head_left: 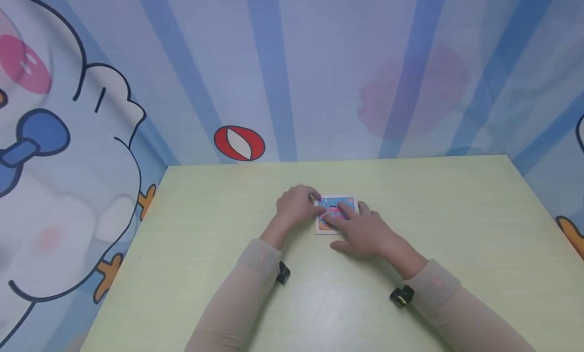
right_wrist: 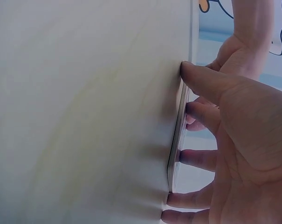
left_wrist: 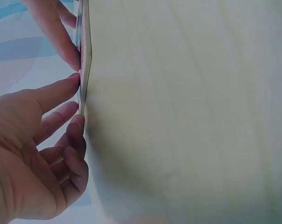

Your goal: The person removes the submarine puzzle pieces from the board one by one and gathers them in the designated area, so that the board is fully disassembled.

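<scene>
A small flat picture board with a pale border and a colourful cartoon print lies on the table. At its left side is my left hand, fingers curled around the upper left corner and thumb on the printed face. The left wrist view shows the thumb tip against the face and a curled fingertip at the board's edge. My right hand spreads over the right part, two straight fingers touching the print. Its thumb reaches the tabletop by the near edge. The hands hide parts of the picture.
The pale yellow-green table extends around both arms. Behind it hangs a blue striped backdrop with cartoon drawings, and more printed cloth stands at the left side. Each wrist wears a small black camera.
</scene>
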Motion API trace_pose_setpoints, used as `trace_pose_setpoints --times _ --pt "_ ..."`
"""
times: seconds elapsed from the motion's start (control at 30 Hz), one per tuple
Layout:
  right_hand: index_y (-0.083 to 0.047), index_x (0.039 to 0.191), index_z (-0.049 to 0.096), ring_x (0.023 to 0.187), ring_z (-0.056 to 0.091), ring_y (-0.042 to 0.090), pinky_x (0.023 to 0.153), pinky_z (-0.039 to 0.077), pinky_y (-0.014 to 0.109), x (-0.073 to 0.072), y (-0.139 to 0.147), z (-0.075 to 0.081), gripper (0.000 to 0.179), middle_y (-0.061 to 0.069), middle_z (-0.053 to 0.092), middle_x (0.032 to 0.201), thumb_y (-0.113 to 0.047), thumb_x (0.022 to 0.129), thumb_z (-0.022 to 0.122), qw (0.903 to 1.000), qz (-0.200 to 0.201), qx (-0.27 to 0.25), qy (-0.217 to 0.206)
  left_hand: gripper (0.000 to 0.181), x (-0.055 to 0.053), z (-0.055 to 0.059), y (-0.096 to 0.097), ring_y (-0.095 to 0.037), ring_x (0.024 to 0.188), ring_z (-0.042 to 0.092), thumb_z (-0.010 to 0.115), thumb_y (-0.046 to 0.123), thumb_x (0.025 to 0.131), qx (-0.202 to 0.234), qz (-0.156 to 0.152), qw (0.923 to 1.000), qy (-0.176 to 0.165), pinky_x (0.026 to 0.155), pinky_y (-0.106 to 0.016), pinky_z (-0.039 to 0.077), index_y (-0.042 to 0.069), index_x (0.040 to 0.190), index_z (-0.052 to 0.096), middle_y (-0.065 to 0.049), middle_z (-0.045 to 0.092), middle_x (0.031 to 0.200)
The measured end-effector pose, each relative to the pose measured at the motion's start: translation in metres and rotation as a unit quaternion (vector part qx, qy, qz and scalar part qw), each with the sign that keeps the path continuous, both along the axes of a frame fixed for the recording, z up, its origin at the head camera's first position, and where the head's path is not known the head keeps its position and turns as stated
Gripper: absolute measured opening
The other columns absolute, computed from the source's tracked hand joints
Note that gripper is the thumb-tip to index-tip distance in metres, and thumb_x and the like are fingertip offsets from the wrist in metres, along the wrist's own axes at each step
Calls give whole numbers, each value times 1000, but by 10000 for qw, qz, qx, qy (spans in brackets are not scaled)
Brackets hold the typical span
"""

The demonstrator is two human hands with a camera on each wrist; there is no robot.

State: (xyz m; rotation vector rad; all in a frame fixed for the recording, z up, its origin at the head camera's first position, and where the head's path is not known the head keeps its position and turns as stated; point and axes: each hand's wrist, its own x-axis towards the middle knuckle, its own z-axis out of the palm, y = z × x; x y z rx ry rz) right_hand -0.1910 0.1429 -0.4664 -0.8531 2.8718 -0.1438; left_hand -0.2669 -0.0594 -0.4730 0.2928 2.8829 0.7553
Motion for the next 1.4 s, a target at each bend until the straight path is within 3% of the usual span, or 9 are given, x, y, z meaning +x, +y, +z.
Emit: trace_pose_setpoints --times 0.17,0.7,1.07,1.4 --pt "-29 157 47 128 44 62 87 49 67 0 0 1 66 22 38 161 -54 98 64 10000 35 15 -21 34 0 -2 -3 -15 90 64 86 40 84 319 59 9993 -180 75 -36 49 24 113 78 5 70 99" --pt "-29 157 47 127 44 62 87 49 66 -1 0 1 66 22 38 160 -53 98 65 10000 31 10 -34 34 0 -3 -4 -16 86 61 86 37 84 611 80 9978 -257 74 -36 46 21 113 77 5 68 97" --pt "-29 158 46 130 41 64 89 48 68 -1 0 1 66 22 37 161 -51 98 65 9999 -19 -43 -95 30 0 -4 -4 -21 105 67 81 34 89 909 144 9954 -275 90 -42 50 20 115 77 -1 74 112" --pt "-29 156 48 127 44 61 88 49 66 -1 0 1 66 22 38 160 -52 97 66 10000 -34 -73 -45 35 2 -3 -2 -24 106 68 80 31 91 1256 159 9910 -442 94 -42 50 12 119 73 -4 74 111"
